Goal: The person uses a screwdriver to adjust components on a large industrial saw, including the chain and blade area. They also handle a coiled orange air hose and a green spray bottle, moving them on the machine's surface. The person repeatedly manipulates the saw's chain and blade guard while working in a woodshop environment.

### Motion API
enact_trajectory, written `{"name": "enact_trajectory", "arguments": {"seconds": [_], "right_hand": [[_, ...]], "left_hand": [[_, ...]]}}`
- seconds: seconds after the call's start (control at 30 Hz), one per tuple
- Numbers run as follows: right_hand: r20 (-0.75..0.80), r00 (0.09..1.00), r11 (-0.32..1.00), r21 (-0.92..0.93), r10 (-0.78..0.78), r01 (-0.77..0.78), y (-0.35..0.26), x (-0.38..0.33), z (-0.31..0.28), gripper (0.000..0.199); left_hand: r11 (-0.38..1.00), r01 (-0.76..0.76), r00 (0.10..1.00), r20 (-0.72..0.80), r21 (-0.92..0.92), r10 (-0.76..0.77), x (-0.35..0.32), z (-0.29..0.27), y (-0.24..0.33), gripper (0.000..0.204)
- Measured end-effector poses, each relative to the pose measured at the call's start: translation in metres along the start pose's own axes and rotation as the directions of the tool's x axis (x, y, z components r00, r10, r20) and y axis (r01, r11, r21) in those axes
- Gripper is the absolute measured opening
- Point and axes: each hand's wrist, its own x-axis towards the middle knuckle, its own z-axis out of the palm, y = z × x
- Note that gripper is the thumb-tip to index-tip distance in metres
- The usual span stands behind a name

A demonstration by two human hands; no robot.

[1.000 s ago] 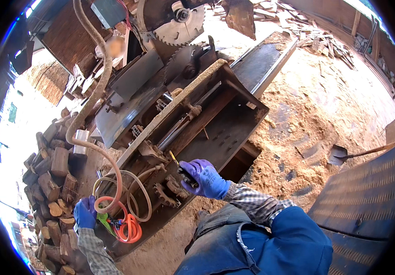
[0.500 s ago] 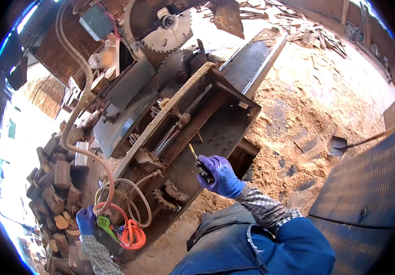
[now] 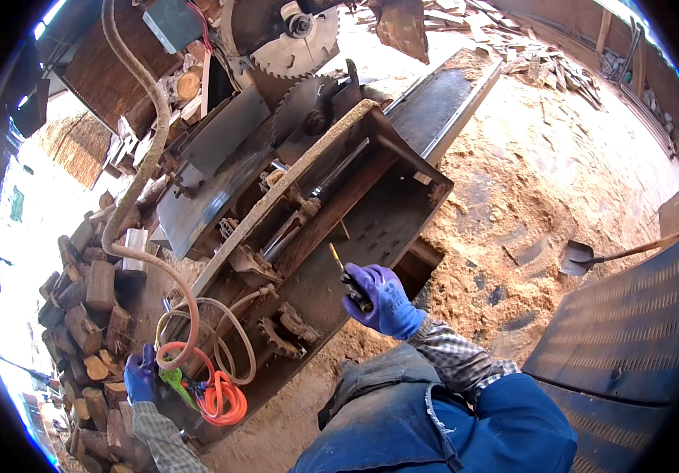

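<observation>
My right hand (image 3: 387, 302), in a purple-blue glove, is closed around a small black hand tool (image 3: 357, 292) with a thin brass-coloured tip; its exact kind is unclear. It is above the open metal frame (image 3: 375, 225) of a saw machine. At the lower left, my left hand (image 3: 141, 375), gloved alike, has its fingers partly spread and seems to hold nothing. Close to its right hang a coiled orange hose (image 3: 223, 400), a bright green piece (image 3: 175, 385) and loops of a pale hose (image 3: 249, 347). Toothed sprockets (image 3: 280, 339) show inside the frame's near end.
Toothed circular blades (image 3: 296, 51) stand at the machine's far end, near a metal chute (image 3: 434, 102). Stacked logs (image 3: 99, 288) are at left. Sawdust (image 3: 497, 213) covers the floor at right, with a shovel (image 3: 580, 258) and dark slotted panels (image 3: 631, 315). Split wood (image 3: 544, 63) lies far back.
My left hand has shifted slightly left, away from the hose loops and green piece, and its fingers have loosened. My right hand keeps the black tool at nearly the same place.
</observation>
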Motion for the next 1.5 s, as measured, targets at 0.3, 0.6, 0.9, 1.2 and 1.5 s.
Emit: {"name": "enact_trajectory", "arguments": {"seconds": [0.3, 0.6, 0.9, 1.2, 1.5], "right_hand": [[0.014, 1.0, 1.0, 0.023, -0.016, 0.015, -0.006, 0.001, 0.01, 0.065], [0.021, 1.0, 1.0, -0.012, -0.024, 0.024, -0.011, -0.002, 0.01, 0.067], [0.014, 1.0, 1.0, 0.003, -0.027, 0.027, -0.019, 0.001, 0.007, 0.063], [0.058, 0.998, 1.0, -0.019, -0.014, 0.015, -0.024, 0.0, 0.022, 0.066], [0.113, 0.994, 1.0, 0.008, -0.006, 0.005, -0.023, 0.002, 0.038, 0.066]], "left_hand": [[0.961, 0.098, 0.992, 0.101, -0.257, -0.074, 0.013, -0.002, -0.007, 0.05], [0.963, 0.108, 0.987, 0.142, -0.247, -0.074, 0.015, -0.006, -0.005, 0.052], [0.979, 0.118, 0.987, 0.128, -0.164, -0.098, 0.012, -0.011, 0.005, 0.044], [0.987, -0.164, 0.985, 0.058, 0.007, 0.163, 0.008, -0.006, 0.006, 0.054], [0.946, -0.234, 0.97, 0.119, 0.226, 0.212, 0.005, -0.017, 0.047, 0.048]]}}
